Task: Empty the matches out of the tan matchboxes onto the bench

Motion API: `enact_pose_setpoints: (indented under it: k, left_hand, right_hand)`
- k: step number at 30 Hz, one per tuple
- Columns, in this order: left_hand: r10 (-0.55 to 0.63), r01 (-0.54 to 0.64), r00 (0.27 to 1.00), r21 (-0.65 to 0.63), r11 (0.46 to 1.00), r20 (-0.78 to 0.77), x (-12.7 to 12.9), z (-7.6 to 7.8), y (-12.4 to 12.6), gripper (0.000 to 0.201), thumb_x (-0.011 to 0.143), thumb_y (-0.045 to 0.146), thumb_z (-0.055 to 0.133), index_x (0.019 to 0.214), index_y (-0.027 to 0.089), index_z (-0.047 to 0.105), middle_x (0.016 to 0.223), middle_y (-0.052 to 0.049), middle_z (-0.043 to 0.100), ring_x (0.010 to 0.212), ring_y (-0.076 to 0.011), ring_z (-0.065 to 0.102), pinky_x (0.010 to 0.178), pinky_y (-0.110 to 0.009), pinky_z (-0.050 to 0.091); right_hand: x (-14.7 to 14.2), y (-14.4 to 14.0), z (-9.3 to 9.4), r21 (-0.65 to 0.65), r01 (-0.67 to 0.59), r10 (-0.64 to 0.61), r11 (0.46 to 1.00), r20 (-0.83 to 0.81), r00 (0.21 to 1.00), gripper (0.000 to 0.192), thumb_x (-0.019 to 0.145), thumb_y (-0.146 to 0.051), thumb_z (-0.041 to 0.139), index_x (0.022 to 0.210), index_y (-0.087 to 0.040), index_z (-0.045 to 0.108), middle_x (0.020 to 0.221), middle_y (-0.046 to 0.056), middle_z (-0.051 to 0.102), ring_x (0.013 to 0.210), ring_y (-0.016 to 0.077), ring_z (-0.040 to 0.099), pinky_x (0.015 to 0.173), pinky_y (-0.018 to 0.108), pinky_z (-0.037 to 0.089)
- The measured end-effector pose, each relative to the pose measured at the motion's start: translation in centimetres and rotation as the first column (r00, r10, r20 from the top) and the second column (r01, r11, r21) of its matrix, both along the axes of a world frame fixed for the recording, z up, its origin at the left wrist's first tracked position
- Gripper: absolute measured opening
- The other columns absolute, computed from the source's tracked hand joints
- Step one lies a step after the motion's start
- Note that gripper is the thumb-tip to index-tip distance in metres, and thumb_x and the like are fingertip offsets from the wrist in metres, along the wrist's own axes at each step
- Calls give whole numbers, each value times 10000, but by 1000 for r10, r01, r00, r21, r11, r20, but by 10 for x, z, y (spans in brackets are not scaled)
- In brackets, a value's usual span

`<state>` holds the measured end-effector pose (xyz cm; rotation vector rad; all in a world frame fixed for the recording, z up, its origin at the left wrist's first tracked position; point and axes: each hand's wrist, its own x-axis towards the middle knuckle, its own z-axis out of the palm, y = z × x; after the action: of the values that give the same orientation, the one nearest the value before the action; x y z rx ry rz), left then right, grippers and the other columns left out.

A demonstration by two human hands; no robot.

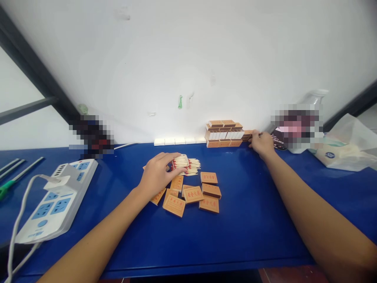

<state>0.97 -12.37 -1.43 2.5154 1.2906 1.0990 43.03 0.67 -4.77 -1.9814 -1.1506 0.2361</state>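
My left hand is closed around a small white matchbox tray full of red-tipped matches. Loose matches lie in a heap just right of this tray. Below and beside that hand, several orange matchboxes are scattered flat, some overlapping. At the back wall, my right hand pinches a matchbox at the right end of a stack of matchboxes. The stack has several layers, with a row of white tray ends between the orange ones. My right fingertips are partly hidden.
A row of white blocks runs along the wall left of the stack. On the left lie a white power strip with a cable and a green-handled tool. A plastic tissue pack stands at right on the blue table.
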Motion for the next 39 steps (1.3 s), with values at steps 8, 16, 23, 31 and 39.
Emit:
enact_pose_setpoints:
  k: [8,16,23,31,39]
  left_hand:
    - [59,-59,998,-63,996,-1,1,2,-2,396,859,468,790,1167,245,682,1040,-42,713,859,-193,664,755,-332,554]
    - [42,-42,999,-3,999,10,-1,-1,2,358,879,431,778,1160,234,679,1086,-57,706,1025,-232,657,835,-364,568]
    - [-6,5,1000,40,999,30,1,0,2,374,851,379,811,1170,233,682,1073,-54,720,1065,-245,628,885,-391,556]
    - [-72,71,996,34,997,45,23,8,42,346,819,354,845,1104,227,696,1085,-53,734,1057,-240,635,920,-380,518]
    - [-168,167,985,-28,986,-29,46,10,62,329,808,296,853,1088,236,690,1071,-31,745,1023,-243,642,904,-378,498]
  right_hand:
    - [-10,-12,2,-29,-13,8,1000,-138,990,453,1071,-344,356,733,-171,602,549,61,593,422,138,484,481,269,404]
    - [-16,-22,13,-48,29,-32,998,-52,998,431,1056,-332,331,943,-97,674,726,180,689,548,220,600,618,367,487]
    - [-83,-63,48,258,-201,155,945,186,970,334,935,-423,579,1027,-139,729,845,119,710,787,266,651,772,384,485]
    - [-167,-93,40,120,-814,784,568,-380,491,540,872,-706,632,825,-171,686,617,4,575,476,93,434,453,248,307]
    - [-160,-81,24,162,-758,703,631,-531,472,548,776,-722,726,859,-184,659,560,-41,513,454,79,395,428,232,227]
